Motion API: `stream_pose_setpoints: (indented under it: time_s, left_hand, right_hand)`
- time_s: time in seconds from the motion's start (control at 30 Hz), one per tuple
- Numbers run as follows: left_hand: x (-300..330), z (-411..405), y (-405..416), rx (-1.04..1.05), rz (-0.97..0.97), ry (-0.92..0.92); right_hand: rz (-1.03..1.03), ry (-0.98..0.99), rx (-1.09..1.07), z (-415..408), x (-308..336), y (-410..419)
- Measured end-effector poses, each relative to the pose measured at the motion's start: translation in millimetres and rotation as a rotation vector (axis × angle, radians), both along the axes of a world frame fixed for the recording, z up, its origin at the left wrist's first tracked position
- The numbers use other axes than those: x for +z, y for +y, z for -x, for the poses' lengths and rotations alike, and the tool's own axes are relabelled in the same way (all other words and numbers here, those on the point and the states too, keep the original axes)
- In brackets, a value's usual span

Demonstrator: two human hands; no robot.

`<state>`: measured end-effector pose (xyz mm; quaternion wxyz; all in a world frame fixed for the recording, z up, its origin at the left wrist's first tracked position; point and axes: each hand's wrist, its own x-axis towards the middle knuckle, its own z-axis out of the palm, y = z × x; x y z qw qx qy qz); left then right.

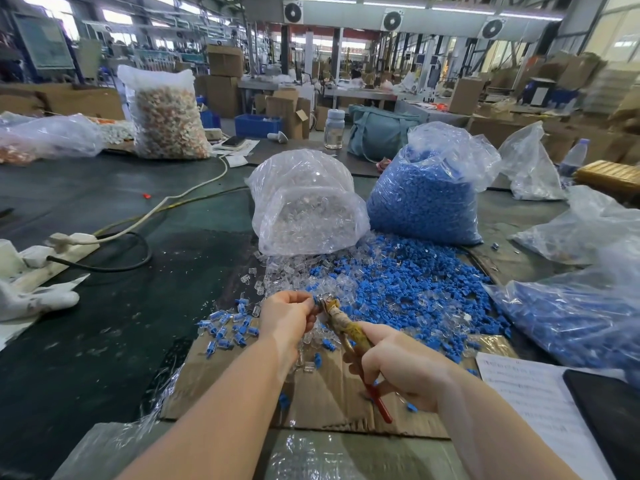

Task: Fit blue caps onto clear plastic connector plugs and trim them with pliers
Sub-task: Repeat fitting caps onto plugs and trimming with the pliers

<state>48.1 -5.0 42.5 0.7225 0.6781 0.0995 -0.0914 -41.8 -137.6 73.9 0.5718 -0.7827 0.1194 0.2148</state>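
My left hand [289, 315] pinches a small capped plug [316, 301] at its fingertips, above a sheet of cardboard [322, 407]. My right hand [398, 367] grips the pliers [349, 336] by their taped and red handles, and the jaws meet the plug at my left fingers. Loose blue caps [408, 289] and clear plugs [287, 275] lie heaped behind my hands. Several capped plugs [230, 329] lie to the left on the cardboard.
A bag of clear plugs [304, 206] and a bag of blue caps [429, 192] stand behind the heap. Another bag of blue parts [568, 323] lies at the right, with paper [540, 407] and a dark tablet [609, 410] near it. A power strip [55, 251] and cables lie left.
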Motion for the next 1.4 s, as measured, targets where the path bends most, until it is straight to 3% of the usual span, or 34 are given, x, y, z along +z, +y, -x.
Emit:
stream_pose_setpoints:
  time_s: [0.53,0.77,0.83,0.93,1.07,1.4]
  left_hand:
    - [-9,1,-1,0.034,0.004,0.033]
    - [-12,0,3,0.080,0.088,0.071]
    - [-14,-1,8,0.133,0.100,0.075]
    - [-22,-3,21,0.194,-0.096,-0.004]
    - [-35,-8,41,0.201,-0.487,-0.186]
    - [-49,-6,62,0.117,-0.981,-0.228]
  right_hand:
    - [0.237,-0.077,0.004,-1,-8,5]
    - [0.014,-0.099,-0.117,2,-12,5]
    - [0.055,-0.155,-0.199,1,-16,3]
    - [0.356,-0.275,-0.314,-6,-31,-10]
    - [0.894,-0.231,-0.369,-6,-42,-32]
    - [1.175,-0.211,-0.326,-1,-71,-57]
